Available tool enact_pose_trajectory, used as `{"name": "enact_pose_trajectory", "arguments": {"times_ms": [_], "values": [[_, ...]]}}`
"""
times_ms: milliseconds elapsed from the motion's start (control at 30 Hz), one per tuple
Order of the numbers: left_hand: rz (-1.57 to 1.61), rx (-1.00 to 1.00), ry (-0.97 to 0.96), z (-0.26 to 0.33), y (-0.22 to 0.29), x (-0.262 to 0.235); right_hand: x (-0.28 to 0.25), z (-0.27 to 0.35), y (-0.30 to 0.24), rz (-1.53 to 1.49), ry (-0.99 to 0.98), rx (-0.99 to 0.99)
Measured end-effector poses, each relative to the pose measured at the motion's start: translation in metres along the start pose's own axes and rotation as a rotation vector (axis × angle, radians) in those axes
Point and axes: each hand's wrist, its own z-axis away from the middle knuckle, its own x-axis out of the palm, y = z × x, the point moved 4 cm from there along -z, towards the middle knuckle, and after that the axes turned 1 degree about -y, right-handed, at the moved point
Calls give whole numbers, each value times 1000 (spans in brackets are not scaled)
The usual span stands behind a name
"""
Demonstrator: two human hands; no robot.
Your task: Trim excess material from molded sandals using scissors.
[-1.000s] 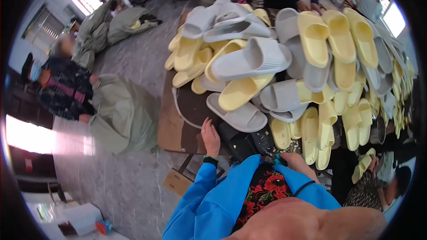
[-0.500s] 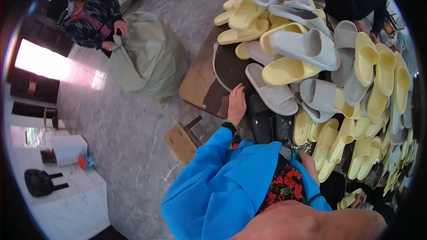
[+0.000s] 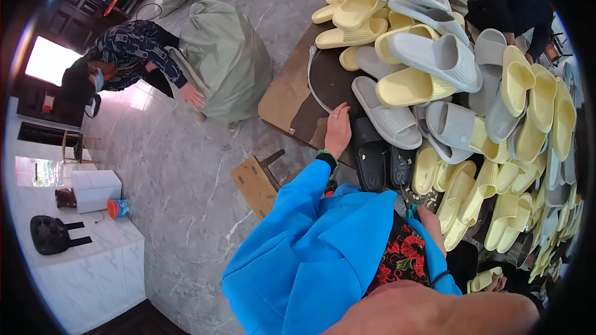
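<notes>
My left hand [image 3: 338, 131] reaches to the brown table edge, fingertips pinched at the near end of a thin whitish bundle of strands [image 3: 312, 77] with a frayed far end. Right beside that hand lie a black slide slipper [image 3: 370, 160] and a second black slipper [image 3: 400, 166]. My right hand [image 3: 429, 220], partly hidden by my body and sleeve, is closed on a small teal-handled tool [image 3: 411, 211]; its dark tip points toward the black slippers. Its exact kind is too small to tell.
A large heap of yellow slippers [image 3: 416, 87] and grey slippers [image 3: 388, 111] covers the brown table [image 3: 287, 96]. A wooden stool [image 3: 253, 185] stands left of me. Across the floor, another person [image 3: 133, 56] bends beside a big grey-green sack [image 3: 226, 62]. Someone in dark clothes [image 3: 518, 6] is at the far right.
My left hand stays at the whitish bundle, its fingers now more bent. The person by the sack has bent lower, with one hand off the sack's mouth. The view has shifted slightly.
</notes>
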Motion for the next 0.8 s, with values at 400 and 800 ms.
{"name": "enact_pose_trajectory", "arguments": {"times_ms": [400,800], "values": [[2,4,35,4,-8,4,-5,10,-7,7,-106,86],[-3,13,28,6,-9,9,-9,13,-25,-30,-116,49]]}}
